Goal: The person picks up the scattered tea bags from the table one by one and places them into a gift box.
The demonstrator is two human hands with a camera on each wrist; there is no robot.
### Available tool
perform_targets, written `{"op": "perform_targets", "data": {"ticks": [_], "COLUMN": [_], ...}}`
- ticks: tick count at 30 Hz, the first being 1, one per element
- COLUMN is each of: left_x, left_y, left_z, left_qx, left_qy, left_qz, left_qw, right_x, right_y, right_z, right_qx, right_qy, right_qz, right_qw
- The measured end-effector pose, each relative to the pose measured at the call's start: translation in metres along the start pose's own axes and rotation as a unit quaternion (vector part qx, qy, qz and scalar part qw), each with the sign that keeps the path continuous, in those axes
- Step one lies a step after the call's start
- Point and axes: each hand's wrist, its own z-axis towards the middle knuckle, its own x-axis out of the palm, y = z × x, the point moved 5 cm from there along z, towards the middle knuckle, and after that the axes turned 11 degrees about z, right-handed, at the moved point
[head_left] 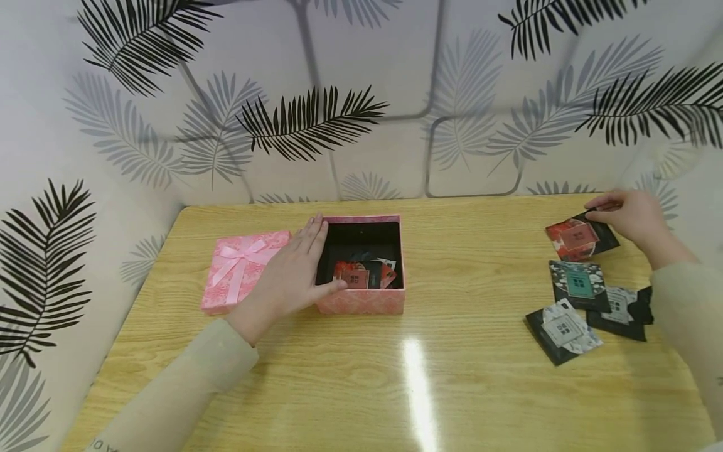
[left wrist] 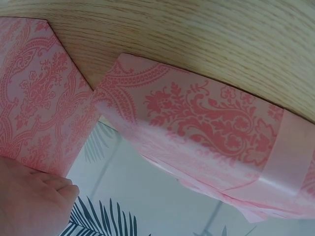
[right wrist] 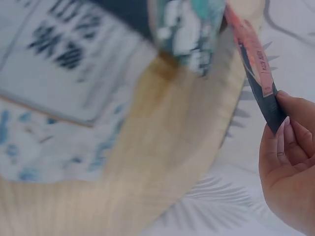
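Observation:
A pink patterned box [head_left: 361,302] stands without its lid on the table, with several red and black packets [head_left: 357,278] inside against its front wall. My left hand [head_left: 290,273] rests on the box's left edge, fingers straight and thumb toward the front rim; in the left wrist view it lies against the patterned side [left wrist: 42,98]. At the far right, my right hand [head_left: 638,216] pinches a red and black packet [head_left: 578,237] by one corner. The right wrist view shows this packet [right wrist: 261,73] edge-on between thumb and fingers.
Left of the box lies its pink lid [head_left: 248,254] with a ribbon bow. Below the right hand are a green-labelled packet [head_left: 578,284] and two white-labelled ones, one nearer [head_left: 565,329]. A leaf-patterned covering [head_left: 384,169] rises behind the wooden table [head_left: 474,376].

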Motion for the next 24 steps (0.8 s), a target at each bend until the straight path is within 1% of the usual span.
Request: {"op": "perform_targets", "data": {"ticks": [6,12,19,24], "left_x": [0.0,-0.001,-0.002,-0.002], "left_y": [0.0,-0.001,-0.001,-0.001], "left_z": [0.0,0.0,0.0,0.001], "left_qx": [0.002,0.005,0.005,0.007], "left_qy": [0.009,0.013,0.017,0.016], "left_qz": [0.016,0.033,0.037,0.043], "left_qw": [0.9998,0.9993,0.9992,0.9989], "right_x": [-0.002,-0.005,-0.003,0.002], "right_y": [0.028,0.052,0.08,0.103], "right_z": [0.002,0.005,0.009,0.012], "right_qx": [-0.028,-0.03,-0.031,-0.051], "right_qy": [0.004,0.006,0.0,-0.004], "right_qz": [-0.011,-0.017,-0.021,-0.013], "right_qw": [1.0,0.999,0.999,0.999]}}
